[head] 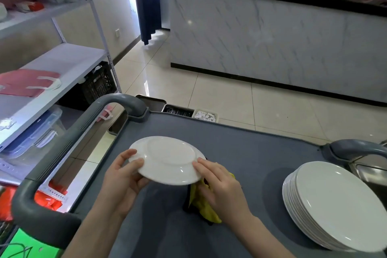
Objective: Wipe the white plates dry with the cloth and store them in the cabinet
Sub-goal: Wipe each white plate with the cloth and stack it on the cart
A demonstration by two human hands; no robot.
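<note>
Pinched only at opposite rims by the left hand (123, 176) and, with the cloth (206, 209), the right hand (219, 186), the inverted plate (167, 159) could slip if wet and strike the counter (261, 159).

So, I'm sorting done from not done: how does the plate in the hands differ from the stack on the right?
The plate is one, held off the cart by the left hand and right hand; the stack is many, resting on it. The plate is bottom up; the stack lies face up. The stack's plates look larger. Both are plain white and round.
</note>
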